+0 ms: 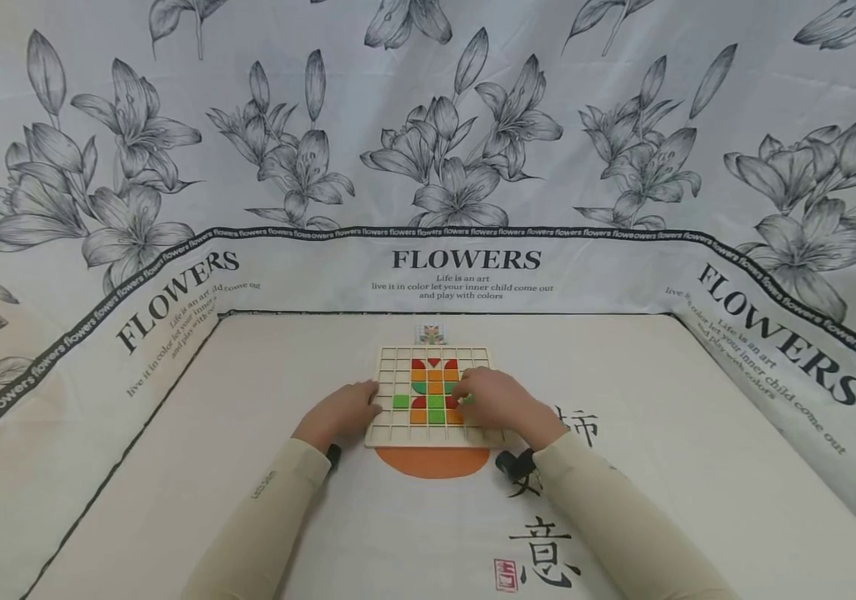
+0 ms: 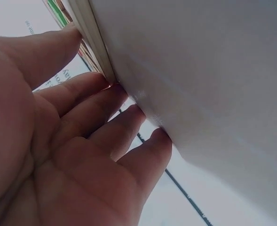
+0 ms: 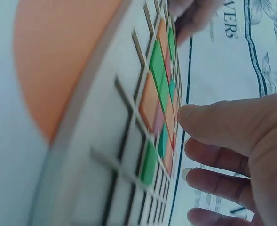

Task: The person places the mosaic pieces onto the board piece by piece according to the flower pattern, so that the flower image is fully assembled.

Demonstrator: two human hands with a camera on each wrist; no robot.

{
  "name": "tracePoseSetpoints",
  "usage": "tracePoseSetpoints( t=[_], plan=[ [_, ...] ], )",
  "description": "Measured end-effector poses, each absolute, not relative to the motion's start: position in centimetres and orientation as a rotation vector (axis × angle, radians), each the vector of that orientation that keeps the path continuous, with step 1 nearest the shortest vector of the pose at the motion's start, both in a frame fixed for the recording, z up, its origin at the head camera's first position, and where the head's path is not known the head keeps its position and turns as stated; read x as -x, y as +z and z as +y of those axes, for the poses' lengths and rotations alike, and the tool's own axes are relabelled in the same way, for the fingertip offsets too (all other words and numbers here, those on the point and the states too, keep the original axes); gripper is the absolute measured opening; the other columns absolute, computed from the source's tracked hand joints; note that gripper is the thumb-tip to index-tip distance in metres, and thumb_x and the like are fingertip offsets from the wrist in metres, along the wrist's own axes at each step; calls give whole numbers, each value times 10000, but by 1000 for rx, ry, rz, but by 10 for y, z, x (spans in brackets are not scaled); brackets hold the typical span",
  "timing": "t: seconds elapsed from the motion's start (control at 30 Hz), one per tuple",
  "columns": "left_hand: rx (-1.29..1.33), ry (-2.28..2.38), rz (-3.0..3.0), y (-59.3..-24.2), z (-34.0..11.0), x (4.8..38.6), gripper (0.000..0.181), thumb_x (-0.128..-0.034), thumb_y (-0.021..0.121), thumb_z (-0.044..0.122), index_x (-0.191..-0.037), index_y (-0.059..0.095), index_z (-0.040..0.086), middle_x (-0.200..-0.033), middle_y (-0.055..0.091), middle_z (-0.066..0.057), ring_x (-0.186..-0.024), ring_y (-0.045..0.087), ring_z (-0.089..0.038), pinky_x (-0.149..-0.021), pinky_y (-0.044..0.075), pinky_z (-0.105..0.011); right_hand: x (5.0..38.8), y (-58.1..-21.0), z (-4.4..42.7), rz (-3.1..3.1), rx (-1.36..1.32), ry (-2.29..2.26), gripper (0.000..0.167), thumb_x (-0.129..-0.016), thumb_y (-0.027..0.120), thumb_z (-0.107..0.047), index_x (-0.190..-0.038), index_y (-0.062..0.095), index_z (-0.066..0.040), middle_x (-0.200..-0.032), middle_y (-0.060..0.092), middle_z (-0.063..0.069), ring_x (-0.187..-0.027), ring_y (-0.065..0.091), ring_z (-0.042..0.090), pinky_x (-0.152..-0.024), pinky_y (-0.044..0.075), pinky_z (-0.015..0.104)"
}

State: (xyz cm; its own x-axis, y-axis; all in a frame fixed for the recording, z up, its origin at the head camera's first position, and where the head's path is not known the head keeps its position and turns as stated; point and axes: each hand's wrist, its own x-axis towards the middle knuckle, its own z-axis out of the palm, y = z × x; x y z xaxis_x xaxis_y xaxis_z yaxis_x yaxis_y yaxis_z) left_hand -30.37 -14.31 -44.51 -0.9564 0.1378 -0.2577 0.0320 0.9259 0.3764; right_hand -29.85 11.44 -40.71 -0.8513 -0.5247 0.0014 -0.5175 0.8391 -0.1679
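A pale square grid board (image 1: 390,435) lies on the table with coloured tiles in its middle cells, forming a flower-like pattern in red, orange and green. My left hand (image 1: 343,411) rests at the board's left edge; the thumb and fingertips (image 2: 164,134) touch that edge and the surface beside it. Over the right part of the pattern is my right hand (image 1: 498,400). In the right wrist view its thumb (image 3: 187,113) and fingers stand apart with no tile visible between them. A bright green tile (image 3: 148,162) sits in a cell near it. The right hand hides some tiles in the head view.
A small card with a flower picture (image 1: 430,334) lies just beyond the board. The tablecloth (image 1: 172,500) bears an orange disc print (image 1: 431,463) and black written characters (image 1: 548,550). Flower-printed cloth walls (image 1: 465,275) stand at the back and sides.
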Motion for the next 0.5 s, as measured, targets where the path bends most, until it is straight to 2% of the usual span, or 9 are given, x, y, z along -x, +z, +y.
tracePoseSetpoints(
  t=[0.17, 0.27, 0.4, 0.5],
  plan=[
    [-125, 550, 2806, -444, -144, 304, 592, -1000, 512, 350, -1514, 336, 115, -1548, 383, -82, -1454, 318, -284, -1202, 287, -468, 298, -398, 135, 2993, 771, -256, 157, -885, 699, -196, -1025, 758, -156, -1022, 665, -10, -957, 593, 171, -898, 540, 378],
    [-130, 561, 2807, -444, -144, 304, 588, -1004, 506, 341, -1516, 330, 111, -1555, 371, -82, -1460, 304, -285, -1208, 275, -465, 299, -395, 148, 3007, 752, -246, 161, -884, 704, -182, -1034, 752, -151, -1033, 671, -2, -947, 590, 171, -892, 543, 380],
    [-138, 552, 2813, -445, -144, 304, 582, -1010, 494, 337, -1517, 325, 109, -1560, 363, -79, -1464, 297, -281, -1212, 268, -456, 300, -393, 165, 2983, 665, -274, 178, -893, 690, -172, -1060, 743, -140, -1035, 652, 6, -826, 568, 148, -707, 547, 295],
    [-125, 554, 2809, -445, -143, 303, 581, -1007, 498, 335, -1516, 329, 111, -1554, 374, -80, -1458, 310, -280, -1207, 279, -460, 298, -392, 176, 2946, 604, -300, 194, -896, 688, -179, -1078, 736, -130, -1024, 641, 10, -762, 546, 132, -641, 512, 258]
  ],
)
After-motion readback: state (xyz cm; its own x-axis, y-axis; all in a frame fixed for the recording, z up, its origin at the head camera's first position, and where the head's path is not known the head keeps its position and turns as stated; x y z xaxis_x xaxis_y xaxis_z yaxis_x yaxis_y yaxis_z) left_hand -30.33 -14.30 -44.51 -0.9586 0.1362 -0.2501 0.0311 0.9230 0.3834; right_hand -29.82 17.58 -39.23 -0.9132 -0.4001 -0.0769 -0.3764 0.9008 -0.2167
